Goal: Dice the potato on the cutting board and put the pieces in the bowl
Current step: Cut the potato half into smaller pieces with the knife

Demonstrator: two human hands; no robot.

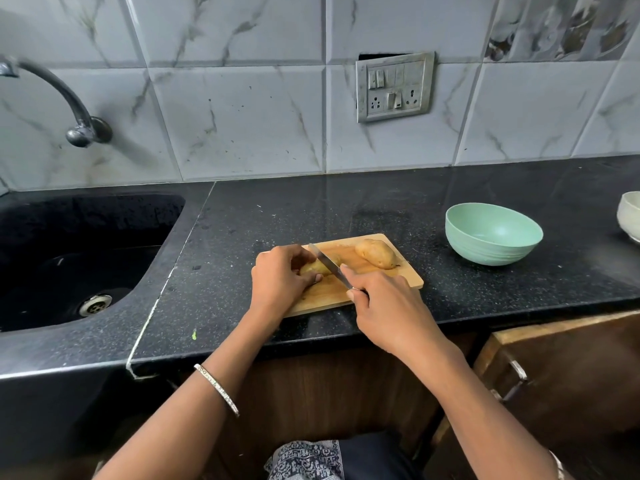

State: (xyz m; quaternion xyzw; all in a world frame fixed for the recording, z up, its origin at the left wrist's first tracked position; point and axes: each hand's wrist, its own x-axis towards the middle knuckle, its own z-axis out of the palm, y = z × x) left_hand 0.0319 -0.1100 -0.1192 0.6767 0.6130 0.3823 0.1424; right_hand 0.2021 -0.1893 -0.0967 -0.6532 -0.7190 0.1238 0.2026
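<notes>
My left hand curls round the potato half, pinning it steady, while my right hand grips the knife laid across it.

Cutting board on counter, 2 potato pieces on it, bowl to its right, sink left
</notes>
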